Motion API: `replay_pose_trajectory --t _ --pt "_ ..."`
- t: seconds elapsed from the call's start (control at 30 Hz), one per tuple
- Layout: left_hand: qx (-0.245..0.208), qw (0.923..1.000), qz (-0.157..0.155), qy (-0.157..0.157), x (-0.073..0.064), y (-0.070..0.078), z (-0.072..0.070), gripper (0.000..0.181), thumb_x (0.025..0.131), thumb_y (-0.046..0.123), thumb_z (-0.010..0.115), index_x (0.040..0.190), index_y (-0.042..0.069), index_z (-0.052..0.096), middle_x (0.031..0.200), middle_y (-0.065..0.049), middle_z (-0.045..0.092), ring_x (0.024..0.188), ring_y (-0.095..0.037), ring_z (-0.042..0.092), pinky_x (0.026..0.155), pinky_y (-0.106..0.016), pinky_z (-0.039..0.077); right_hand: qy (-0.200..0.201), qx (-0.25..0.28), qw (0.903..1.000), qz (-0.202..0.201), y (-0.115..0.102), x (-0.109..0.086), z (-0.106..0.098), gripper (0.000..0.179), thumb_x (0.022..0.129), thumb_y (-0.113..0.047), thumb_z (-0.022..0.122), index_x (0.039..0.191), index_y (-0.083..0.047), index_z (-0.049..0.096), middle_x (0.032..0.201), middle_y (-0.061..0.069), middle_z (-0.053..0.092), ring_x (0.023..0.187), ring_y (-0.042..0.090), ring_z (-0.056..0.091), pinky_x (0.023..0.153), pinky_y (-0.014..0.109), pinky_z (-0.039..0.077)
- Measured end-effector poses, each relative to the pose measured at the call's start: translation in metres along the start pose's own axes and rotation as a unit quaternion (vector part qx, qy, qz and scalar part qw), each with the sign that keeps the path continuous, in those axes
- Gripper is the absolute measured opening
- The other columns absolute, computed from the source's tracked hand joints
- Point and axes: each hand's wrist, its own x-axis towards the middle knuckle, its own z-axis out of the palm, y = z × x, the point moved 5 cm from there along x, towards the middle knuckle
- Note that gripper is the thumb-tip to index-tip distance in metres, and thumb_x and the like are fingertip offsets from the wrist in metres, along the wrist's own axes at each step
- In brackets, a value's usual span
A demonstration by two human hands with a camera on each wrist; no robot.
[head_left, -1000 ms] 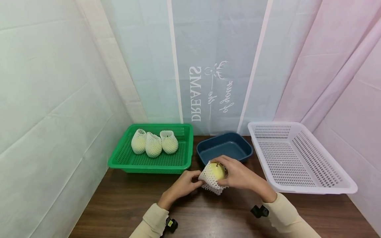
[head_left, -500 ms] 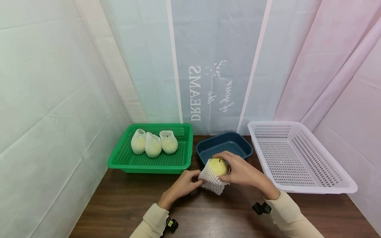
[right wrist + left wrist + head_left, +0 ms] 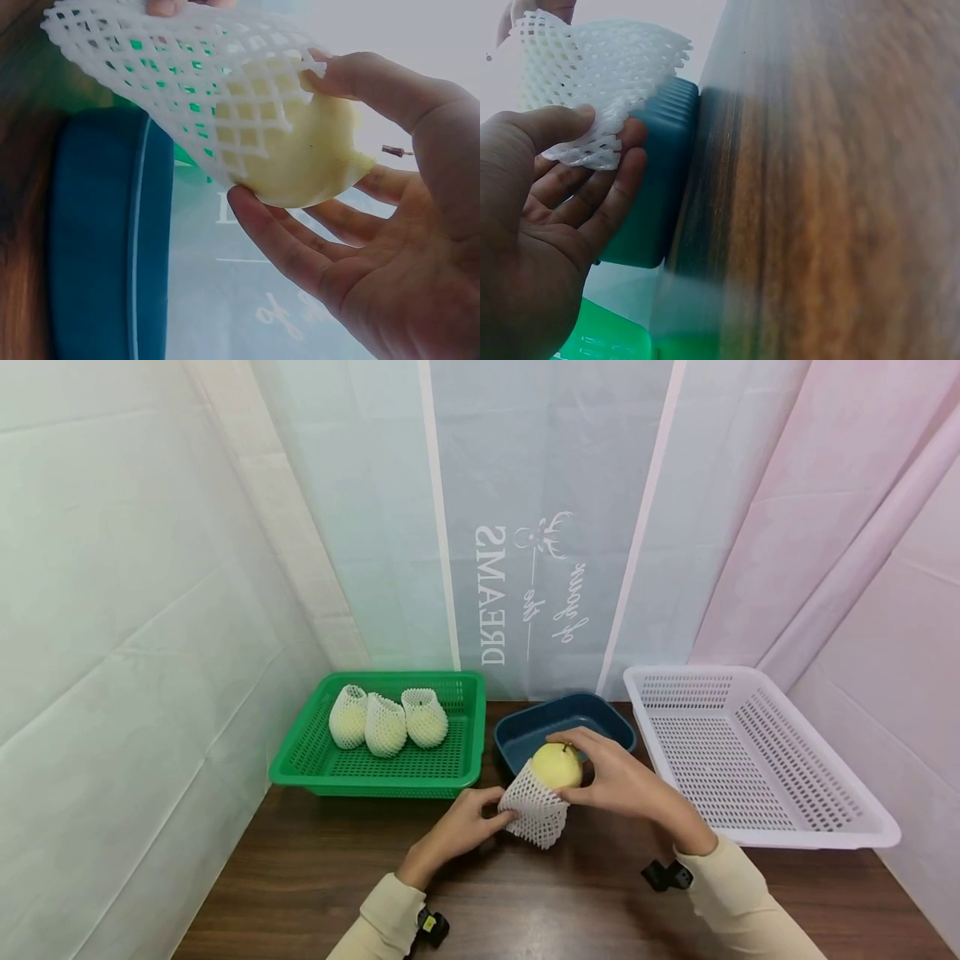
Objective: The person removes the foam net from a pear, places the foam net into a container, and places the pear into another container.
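A yellow pear (image 3: 557, 766) with a short stem sits partly inside a white foam net sleeve (image 3: 534, 808). My right hand (image 3: 618, 777) grips the pear around its upper part, thumb on one side and fingers on the other. With thumb and fingers my left hand (image 3: 467, 823) pinches the sleeve's left edge. In the left wrist view the foam net sleeve (image 3: 604, 71) hangs above the table, and its near end is between the thumb and fingers. The right wrist view shows the pear (image 3: 307, 154) bare at the stem end, its other end covered by netting.
A green basket (image 3: 397, 790) at the left holds 3 net-wrapped pears (image 3: 386, 727). A dark blue basin (image 3: 525, 727) stands right behind the hands. At the right is a white basket (image 3: 780, 838). Wood table (image 3: 525, 910) shows in front; cloth walls close the back and sides.
My right hand has moved up and to the right with the pear, so more of the pear shows out of the sleeve. The left hand has stayed nearly still.
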Motion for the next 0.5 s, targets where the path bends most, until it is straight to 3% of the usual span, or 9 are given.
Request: replay_pose_trajectory --t 0.5 --pt "-0.004 0.9996 0.014 0.023 0.001 0.003 0.002 0.015 0.104 0.023 0.072 0.113 0.012 0.076 0.107 0.0 0.08 0.095 0.0 0.065 0.087 -0.041 0.061 0.029 -0.012 0.9994 0.015 0.009 0.002 -0.023 0.074 0.081 -0.027 0.096 0.145 -0.011 0.061 0.139 0.008 0.065 0.115 0.022 0.067 0.089 0.044 0.061"
